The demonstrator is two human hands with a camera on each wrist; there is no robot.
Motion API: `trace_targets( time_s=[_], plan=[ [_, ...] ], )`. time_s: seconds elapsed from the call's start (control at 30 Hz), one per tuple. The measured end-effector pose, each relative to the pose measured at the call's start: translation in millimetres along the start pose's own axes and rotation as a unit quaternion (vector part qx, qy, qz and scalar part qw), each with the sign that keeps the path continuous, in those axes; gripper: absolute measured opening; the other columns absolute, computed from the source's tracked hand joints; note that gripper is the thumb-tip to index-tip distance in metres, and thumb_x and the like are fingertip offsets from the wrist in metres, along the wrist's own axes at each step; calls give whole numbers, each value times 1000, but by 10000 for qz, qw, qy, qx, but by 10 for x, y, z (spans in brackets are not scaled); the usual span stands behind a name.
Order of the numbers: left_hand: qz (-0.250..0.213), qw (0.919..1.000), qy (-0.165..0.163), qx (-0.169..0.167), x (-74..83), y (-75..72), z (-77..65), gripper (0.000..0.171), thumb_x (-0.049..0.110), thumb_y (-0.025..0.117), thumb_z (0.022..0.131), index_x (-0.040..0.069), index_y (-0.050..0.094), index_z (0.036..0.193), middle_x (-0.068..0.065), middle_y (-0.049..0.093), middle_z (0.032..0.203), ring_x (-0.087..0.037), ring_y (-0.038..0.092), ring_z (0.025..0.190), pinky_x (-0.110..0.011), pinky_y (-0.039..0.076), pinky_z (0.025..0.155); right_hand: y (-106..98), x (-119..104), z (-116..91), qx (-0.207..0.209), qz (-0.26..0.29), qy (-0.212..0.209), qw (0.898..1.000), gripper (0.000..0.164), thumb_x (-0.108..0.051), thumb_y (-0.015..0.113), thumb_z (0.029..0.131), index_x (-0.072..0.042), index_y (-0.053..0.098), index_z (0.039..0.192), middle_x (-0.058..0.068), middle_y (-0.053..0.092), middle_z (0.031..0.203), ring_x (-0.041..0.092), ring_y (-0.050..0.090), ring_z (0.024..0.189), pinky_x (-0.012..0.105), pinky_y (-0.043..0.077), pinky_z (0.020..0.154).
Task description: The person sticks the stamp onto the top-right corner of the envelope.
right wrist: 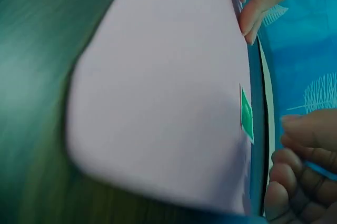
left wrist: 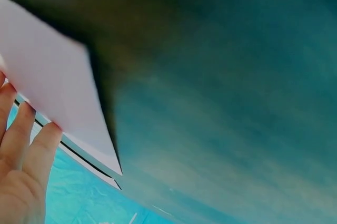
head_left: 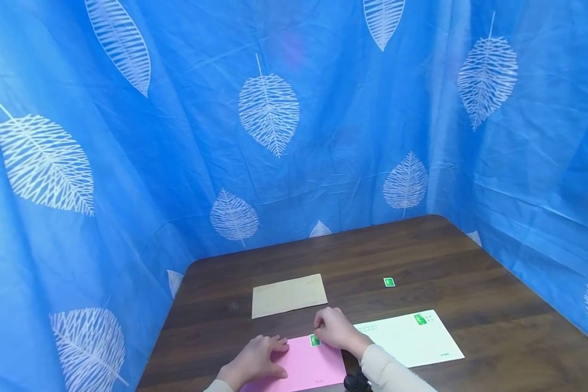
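Head view: two bare hands work at a pink envelope [head_left: 323, 362] lying flat near the front edge of the table [head_left: 210, 296]. Its green stamp [head_left: 315, 340] sits at the upper edge, toward the right corner, the usual place for postage. The left hand [head_left: 258, 356] spreads over the envelope's left part, thumb apart from fingers and gripping nothing; this spread presumably steadies the paper while leaving the stamped corner accessible. The right hand [head_left: 337, 329] is beside the stamp, its fingers curled in, with nothing visible between them; the posture suggests close work along the stamp's margin.

To the right, a white envelope [head_left: 416, 343] bears a second stamp [head_left: 420, 319] near its upper right corner, probably set aside to free the working area. Beyond the hands lie a tan envelope [head_left: 289, 295], on which no green stamp shows, and a loose stamp [head_left: 389, 282], both apparently kept within reach.

Left wrist view: fingertips meet the pink envelope's far edge. Right wrist view: the curled fingers appear just apart from the stamp.
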State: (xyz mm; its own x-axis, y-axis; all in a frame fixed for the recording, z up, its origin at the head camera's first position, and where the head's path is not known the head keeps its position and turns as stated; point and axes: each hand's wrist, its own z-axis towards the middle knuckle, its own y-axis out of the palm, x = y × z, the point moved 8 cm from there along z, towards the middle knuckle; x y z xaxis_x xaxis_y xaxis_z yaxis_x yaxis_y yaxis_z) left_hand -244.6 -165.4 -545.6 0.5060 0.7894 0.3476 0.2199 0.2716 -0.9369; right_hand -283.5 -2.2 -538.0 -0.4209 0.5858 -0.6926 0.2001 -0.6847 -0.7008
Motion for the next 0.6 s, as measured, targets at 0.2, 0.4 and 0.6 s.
trace_targets(
  time_s=[0.2,0.4,0.6],
  plan=[
    [-27,9999,-93,-56,-8,9,11,55,36,89,69,12,76,116,-6,72,123,-32,66,119,-45,53,101,23,-182,-155,-782,-1148,-1325,9814,14,2,65,89,-7,77,89,-4,69,85,1,60,79,20,55,72],
    [-37,9999,-107,-98,-17,-12,23,55,36,88,70,13,75,118,-6,72,125,-31,66,120,-47,53,102,60,-239,-225,-889,-1787,-1755,9640,15,0,65,92,-9,76,96,-2,68,98,7,64,93,22,56,85],
    [2,9999,-111,-124,-10,14,3,55,38,87,70,14,75,118,-5,71,126,-31,66,121,-50,51,102,125,-270,-275,-1013,-2166,-2124,9475,16,-1,66,91,-11,75,100,-2,67,103,7,64,97,19,55,86]
  ],
)
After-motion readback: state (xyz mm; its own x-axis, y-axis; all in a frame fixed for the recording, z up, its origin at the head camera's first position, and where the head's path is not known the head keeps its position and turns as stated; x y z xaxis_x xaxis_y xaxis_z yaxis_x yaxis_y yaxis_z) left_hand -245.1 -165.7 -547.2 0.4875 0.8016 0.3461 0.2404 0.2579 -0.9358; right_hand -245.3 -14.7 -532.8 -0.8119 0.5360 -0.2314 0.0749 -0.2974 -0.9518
